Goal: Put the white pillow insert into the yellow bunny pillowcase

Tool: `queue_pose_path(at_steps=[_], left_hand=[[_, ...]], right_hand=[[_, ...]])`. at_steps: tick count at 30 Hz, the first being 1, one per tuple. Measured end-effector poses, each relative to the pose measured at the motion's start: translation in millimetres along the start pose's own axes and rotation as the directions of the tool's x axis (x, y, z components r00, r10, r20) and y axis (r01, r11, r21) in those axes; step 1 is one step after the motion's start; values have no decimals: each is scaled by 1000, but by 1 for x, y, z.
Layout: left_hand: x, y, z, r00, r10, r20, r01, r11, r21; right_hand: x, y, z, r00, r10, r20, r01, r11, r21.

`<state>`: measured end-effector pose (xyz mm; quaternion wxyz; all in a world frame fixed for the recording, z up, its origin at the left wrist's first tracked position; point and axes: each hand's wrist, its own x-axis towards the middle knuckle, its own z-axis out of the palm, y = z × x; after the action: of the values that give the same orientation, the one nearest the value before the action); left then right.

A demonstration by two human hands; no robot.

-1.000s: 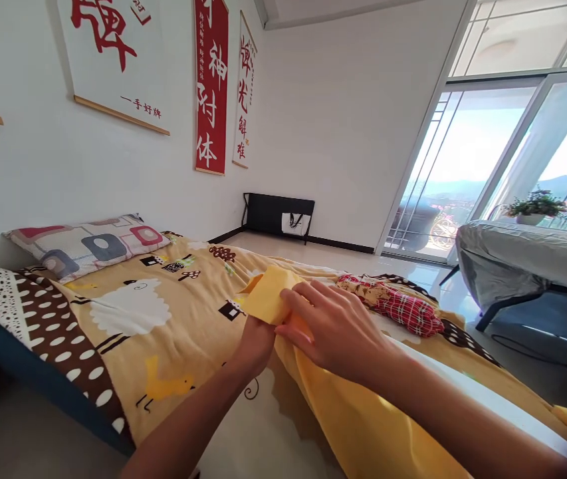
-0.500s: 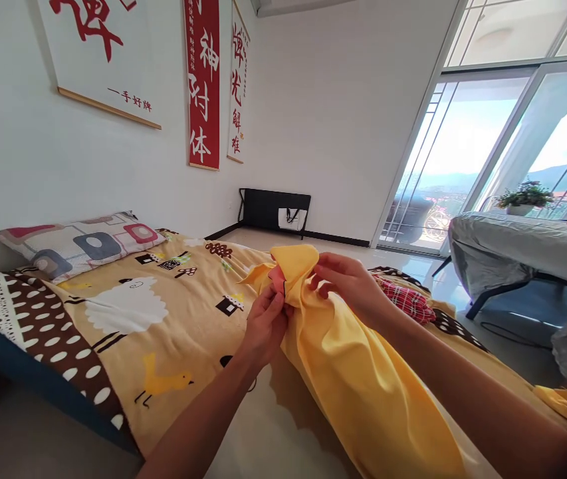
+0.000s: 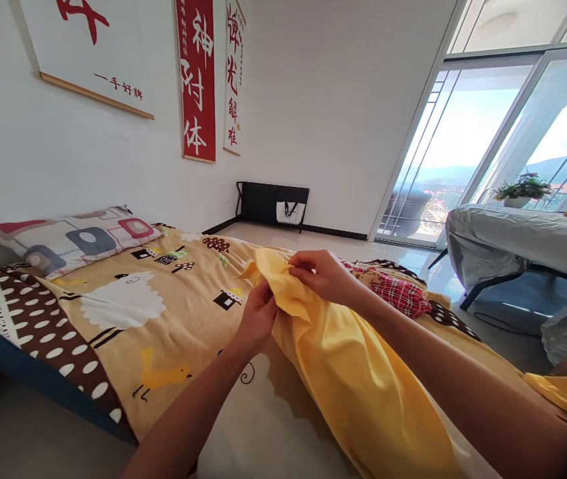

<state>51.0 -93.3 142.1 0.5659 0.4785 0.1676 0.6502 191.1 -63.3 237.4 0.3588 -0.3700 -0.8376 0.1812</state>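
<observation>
A yellow cloth (image 3: 357, 379) runs from the lower right up to the middle of the view, over a bed. My left hand (image 3: 258, 317) is closed on the cloth's upper end from the left side. My right hand (image 3: 326, 276) pinches the same end from the right, its fingers pressed on the fabric. Both hands meet at the cloth's bunched tip, held a little above the patterned bedspread (image 3: 163, 313) with sheep and chick prints.
A patterned pillow (image 3: 71, 236) lies at the bed's head by the wall. A red checked cloth (image 3: 397, 293) lies on the bed behind my hands. A grey-covered table (image 3: 517, 243) with a plant stands at right, before glass doors.
The cloth's end was raised off the bed and both hands shifted their grips on it; now the tip sits lower and flatter between the fingers. The view has tilted slightly down.
</observation>
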Motion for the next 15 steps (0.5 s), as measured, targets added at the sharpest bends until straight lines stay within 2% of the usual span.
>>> queue_pose_path(at_steps=[4,6,8,9,11,12,13,14,15], left_hand=[[-15,-2,-18,993,-118,-20,119,991,57],[-18,-1,-26,972,-233,-44,235,970,61],[-17,3,-32,955,-285,-78,294,941,169],[-15,7,-33,964,-237,-118,261,926,273],[-10,18,-33,981,6,-192,95,853,513],[-8,24,-31,974,126,-191,12,803,595],[-7,31,-29,967,190,-168,-42,773,632],[-5,38,-27,973,189,-136,-64,779,623],[-3,44,-25,986,134,-101,-51,813,579]], right_hand=[[6,13,6,971,106,-213,-63,978,199],[8,14,9,969,122,-213,-65,964,257],[8,12,14,982,102,-160,-53,957,284],[7,11,16,987,93,-135,-50,955,291],[6,8,18,990,91,-106,-56,952,300],[5,7,19,991,93,-99,-59,951,303],[4,6,20,991,92,-94,-59,951,305],[4,6,21,992,86,-89,-55,951,304],[3,6,21,993,76,-87,-47,953,300]])
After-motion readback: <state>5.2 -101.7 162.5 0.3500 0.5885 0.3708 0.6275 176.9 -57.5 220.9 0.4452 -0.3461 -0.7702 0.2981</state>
